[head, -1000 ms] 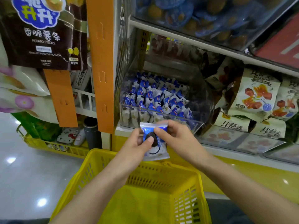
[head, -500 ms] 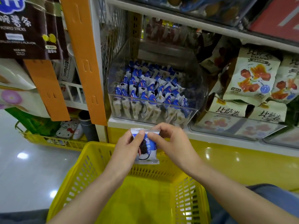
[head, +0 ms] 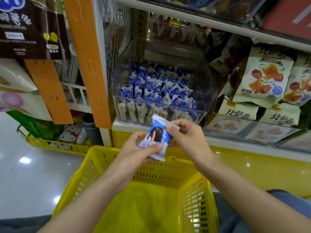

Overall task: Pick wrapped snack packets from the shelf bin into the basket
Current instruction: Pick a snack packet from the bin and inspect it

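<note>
both hands, left hand [head: 134,148] and right hand [head: 186,137], pinch one snack packet [head: 155,137] over the yellow basket [head: 151,169], the clear shelf bin [head: 161,91] just behind it, pizza-roll bags [head: 262,78] beside that.

Two hands are in view, the left hand [head: 134,148] and the right hand [head: 186,137], with one wrapped packet [head: 155,137] gripped between them. One clear bin [head: 207,91] holds blue-and-white packets [head: 151,88], dozens of them and too overlapped to count exactly. There are two yellow baskets: the near basket [head: 168,175] and a far basket [head: 50,145] at left. Two orange strips [head: 89,61] stand at left, with one dark bag of potato sticks [head: 32,31] at far left. At least four cream bags [head: 264,76] show at right.
</note>
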### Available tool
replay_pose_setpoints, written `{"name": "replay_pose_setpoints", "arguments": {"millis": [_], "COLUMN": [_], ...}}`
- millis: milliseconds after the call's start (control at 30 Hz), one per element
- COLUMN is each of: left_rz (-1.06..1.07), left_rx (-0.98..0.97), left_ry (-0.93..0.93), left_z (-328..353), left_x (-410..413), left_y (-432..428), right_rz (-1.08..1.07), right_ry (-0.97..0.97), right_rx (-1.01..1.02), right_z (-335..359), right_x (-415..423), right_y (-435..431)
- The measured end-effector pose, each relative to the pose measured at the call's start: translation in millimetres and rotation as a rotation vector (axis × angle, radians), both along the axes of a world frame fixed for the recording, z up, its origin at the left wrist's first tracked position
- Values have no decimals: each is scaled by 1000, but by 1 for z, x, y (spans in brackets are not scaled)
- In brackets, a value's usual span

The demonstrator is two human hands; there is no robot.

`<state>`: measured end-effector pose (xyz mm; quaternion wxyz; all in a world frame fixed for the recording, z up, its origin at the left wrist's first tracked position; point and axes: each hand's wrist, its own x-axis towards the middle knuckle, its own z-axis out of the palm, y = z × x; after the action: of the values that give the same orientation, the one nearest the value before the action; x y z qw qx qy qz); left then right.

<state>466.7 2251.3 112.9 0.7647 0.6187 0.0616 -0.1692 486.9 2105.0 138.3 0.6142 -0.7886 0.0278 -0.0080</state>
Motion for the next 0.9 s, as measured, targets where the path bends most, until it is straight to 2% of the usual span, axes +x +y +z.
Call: {"name": "replay_pose_setpoints", "arguments": {"millis": [67, 133, 200, 367, 500, 533, 667, 833, 900], "left_rz": [81, 174, 259, 351, 342, 315, 164, 92, 88], "left_rx": [-83, -96, -49, 73, 247, 313, 505, 498, 464], "left_ry": [-30, -65, -119, -199, -278, -324, -486, -469, -422], "left_z": [1, 2, 1, -2, -3, -3, -5, -9, -9], "left_x": [0, 2, 5, 8, 9, 9, 4, 2, 2], "left_y": [-1, 1, 6, 12, 14, 14, 11, 8, 8], "right_rz": [-52, -60, 19, 300, 273, 251, 242, 269, 267], "right_ry": [138, 222, 270, 314, 152, 85, -103, -178, -243], "right_rx": [233, 308, 237, -112, -531, -562, -419, -454, -535], "right_z": [1, 1, -2, -7, -12, -12, -11, -13, -13], "right_x": [2, 3, 1, -6, -5, -6, -5, -8, -10], "right_y": [-1, -1, -2, 4, 1, 0, 4, 4, 5]}}
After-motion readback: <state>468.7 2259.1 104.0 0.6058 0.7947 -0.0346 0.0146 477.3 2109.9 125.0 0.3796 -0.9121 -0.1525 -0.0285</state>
